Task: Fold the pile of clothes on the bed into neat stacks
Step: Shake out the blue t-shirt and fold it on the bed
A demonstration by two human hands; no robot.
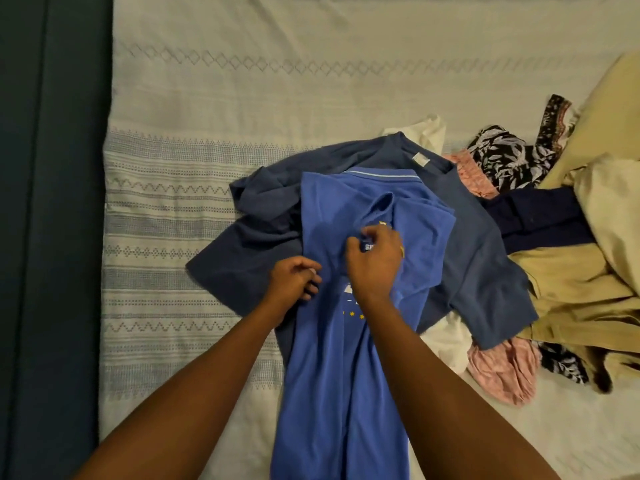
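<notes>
Beside half-hidden lettering (367,247), right hand (375,263) pinches the blue shirt (346,393).

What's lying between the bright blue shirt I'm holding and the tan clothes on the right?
Head view: the darker blue T-shirt fills that stretch, spread under the bright blue shirt and reaching the tan clothes; a navy garment lies there farther up.

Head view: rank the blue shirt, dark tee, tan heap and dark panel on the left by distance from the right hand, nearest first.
1. Blue shirt, pinched by the right hand.
2. Dark tee, just underneath, spreading right.
3. Tan heap, far right.
4. Dark panel, far left edge.
</notes>
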